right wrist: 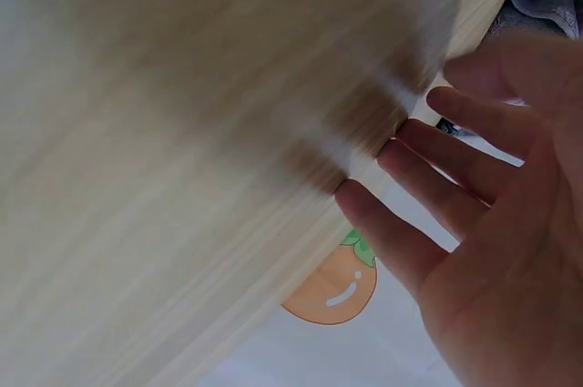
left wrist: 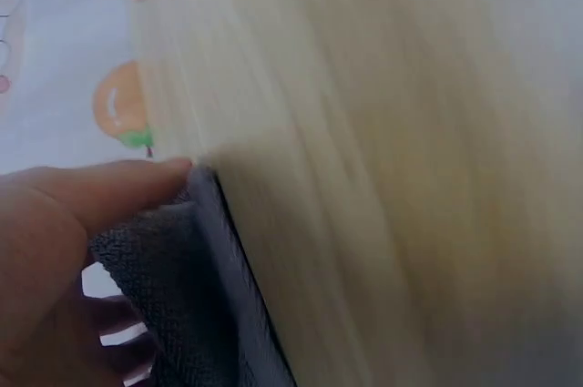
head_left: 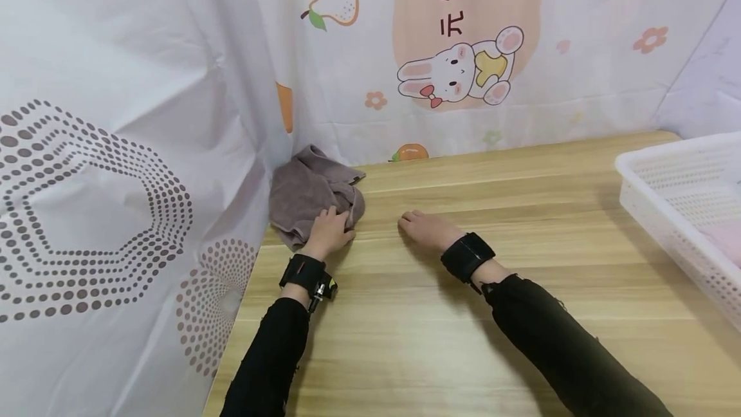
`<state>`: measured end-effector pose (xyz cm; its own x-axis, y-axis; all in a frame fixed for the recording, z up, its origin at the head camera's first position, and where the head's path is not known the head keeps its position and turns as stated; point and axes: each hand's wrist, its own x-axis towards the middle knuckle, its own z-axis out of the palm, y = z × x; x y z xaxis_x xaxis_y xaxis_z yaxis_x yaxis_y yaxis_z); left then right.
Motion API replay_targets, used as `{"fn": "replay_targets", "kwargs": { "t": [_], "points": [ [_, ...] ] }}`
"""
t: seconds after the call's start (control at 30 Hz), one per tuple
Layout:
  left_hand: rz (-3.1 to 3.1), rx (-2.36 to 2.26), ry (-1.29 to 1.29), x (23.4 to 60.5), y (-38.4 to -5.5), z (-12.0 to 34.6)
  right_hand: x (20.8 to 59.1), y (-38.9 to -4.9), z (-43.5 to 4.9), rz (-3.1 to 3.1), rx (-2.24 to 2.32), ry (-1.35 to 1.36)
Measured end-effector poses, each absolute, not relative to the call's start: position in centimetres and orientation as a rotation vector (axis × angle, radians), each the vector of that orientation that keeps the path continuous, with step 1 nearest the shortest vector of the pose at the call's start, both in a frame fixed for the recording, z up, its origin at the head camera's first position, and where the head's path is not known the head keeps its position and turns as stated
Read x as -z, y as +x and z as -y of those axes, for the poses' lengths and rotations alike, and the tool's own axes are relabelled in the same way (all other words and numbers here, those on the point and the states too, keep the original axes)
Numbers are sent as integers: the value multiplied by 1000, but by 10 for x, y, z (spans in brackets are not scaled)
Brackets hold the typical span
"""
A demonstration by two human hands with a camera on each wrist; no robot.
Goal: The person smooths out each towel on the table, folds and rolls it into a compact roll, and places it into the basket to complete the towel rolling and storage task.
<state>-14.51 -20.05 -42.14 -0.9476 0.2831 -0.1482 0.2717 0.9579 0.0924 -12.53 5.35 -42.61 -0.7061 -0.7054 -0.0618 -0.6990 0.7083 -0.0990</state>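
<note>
A brownish-grey towel (head_left: 303, 195) lies crumpled in the far left corner of the table. My left hand (head_left: 329, 233) is at its near right edge, gripping a fold. In the left wrist view, the thumb of the left hand (left wrist: 55, 241) lies along the dark towel (left wrist: 173, 291), with the other fingers partly hidden behind the cloth. Apart from the towel, my right hand (head_left: 431, 230) rests low over the wood with nothing in it. The right wrist view has the fingers of this right hand (right wrist: 510, 250) loosely extended, tips by the tabletop.
A white perforated plastic basket (head_left: 666, 204) stands at the right, with something pink (head_left: 726, 240) inside. The wooden table (head_left: 399, 333) meets a printed curtain (head_left: 359, 82) at the back and a dotted white curtain (head_left: 116, 179) at the left.
</note>
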Motion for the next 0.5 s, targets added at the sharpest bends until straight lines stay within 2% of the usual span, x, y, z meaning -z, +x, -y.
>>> {"fn": "replay_targets", "kwargs": {
  "t": [0.1, 0.3, 0.5],
  "points": [
    [-2950, -83, 471, 425, -138, 193, 428, -125, -51, -2846, 177, -1167],
    [-2860, -73, 624, 420, -119, 165, 427, -130, -42, -2847, 481, -961],
    [-2719, -127, 734, 414, -99, 138, 424, -128, -37, -2957, 461, -871]
  ]
}}
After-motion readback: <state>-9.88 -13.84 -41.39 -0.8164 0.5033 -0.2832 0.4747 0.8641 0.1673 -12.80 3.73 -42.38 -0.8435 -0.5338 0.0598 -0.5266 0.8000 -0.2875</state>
